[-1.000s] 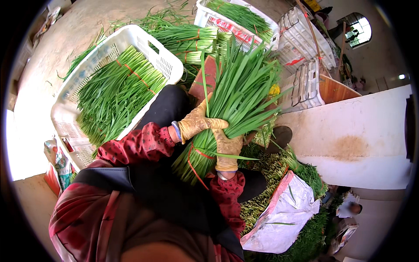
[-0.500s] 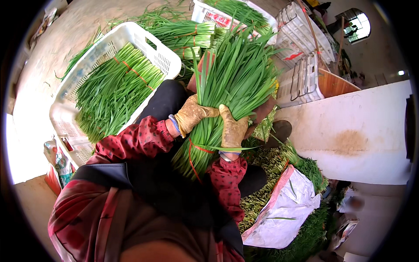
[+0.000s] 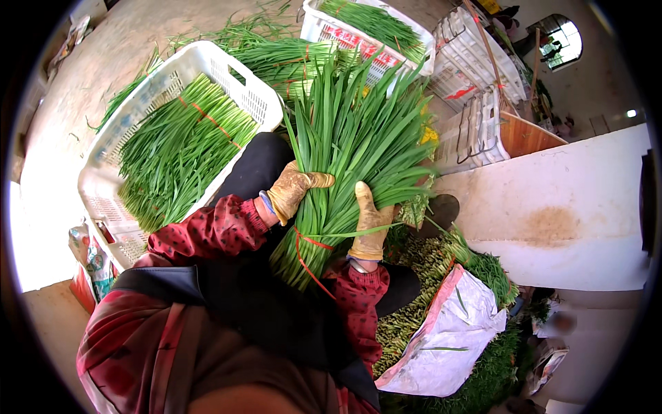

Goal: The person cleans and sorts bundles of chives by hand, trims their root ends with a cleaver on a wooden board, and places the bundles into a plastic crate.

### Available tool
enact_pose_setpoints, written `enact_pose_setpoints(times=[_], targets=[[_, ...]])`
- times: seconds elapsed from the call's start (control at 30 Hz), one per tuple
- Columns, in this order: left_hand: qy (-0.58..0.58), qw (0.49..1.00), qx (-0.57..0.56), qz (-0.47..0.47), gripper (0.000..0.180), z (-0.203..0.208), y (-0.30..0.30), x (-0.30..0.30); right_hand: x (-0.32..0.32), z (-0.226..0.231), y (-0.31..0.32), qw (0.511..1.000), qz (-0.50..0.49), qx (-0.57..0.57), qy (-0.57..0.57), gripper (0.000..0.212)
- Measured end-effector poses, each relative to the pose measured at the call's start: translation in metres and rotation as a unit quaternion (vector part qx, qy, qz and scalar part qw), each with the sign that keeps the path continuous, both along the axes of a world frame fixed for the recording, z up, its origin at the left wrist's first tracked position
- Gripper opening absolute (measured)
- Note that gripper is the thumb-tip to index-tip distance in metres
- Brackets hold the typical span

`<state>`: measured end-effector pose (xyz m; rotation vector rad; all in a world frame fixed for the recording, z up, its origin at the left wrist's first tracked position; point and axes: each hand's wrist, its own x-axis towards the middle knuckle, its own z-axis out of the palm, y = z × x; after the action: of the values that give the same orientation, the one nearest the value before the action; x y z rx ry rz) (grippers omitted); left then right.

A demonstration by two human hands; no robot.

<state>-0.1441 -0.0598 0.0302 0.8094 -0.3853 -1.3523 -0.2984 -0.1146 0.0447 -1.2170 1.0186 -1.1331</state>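
Observation:
A large bundle of garlic chives (image 3: 352,148) stands over my lap, its broad green leaves fanning out at the far end. My left hand (image 3: 294,192), in a stained yellow glove, is closed round its left side with the thumb across the leaves. On the opposite side my right hand (image 3: 372,224), gloved likewise, grips it with the thumb pointing up along the leaves. Below the hands a red band (image 3: 314,241) circles the bundle, one loose end trailing toward my right sleeve. The fingers behind the leaves are hidden.
To the left a white plastic crate (image 3: 93,172) holds tied chives. Further bundles (image 3: 276,58) lie behind it, beside another filled crate (image 3: 324,21). Stacked white crates (image 3: 476,48) stand far right, near a low white wall (image 3: 552,207). A white sack (image 3: 448,345) covers cut stalks at lower right.
My hands have moved apart, the left one slightly left and the right one slightly down and right. The leaves have spread wider, and the band's loose end has swung right.

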Motion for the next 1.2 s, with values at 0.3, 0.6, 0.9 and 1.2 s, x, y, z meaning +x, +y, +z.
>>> enact_pose_setpoints(times=[0.3,0.6,0.9,1.2], targets=[[0.011,1.000,-0.001,0.004,0.039,0.000,0.005,-0.004,0.001,-0.020,-0.019,0.995,-0.096,0.019,-0.007,0.047],[0.041,0.998,0.028,0.047,0.031,-0.007,-0.012,0.007,-0.078,-0.036,-0.012,0.985,0.000,0.166,0.044,0.062],[-0.026,0.999,0.006,0.041,0.031,0.015,-0.008,-0.022,-0.054,0.103,0.009,0.972,-0.082,-0.213,0.056,0.023],[-0.092,0.995,-0.009,-0.026,0.031,0.032,-0.002,-0.050,-0.032,0.112,-0.077,0.818,0.064,-0.474,0.319,0.024]])
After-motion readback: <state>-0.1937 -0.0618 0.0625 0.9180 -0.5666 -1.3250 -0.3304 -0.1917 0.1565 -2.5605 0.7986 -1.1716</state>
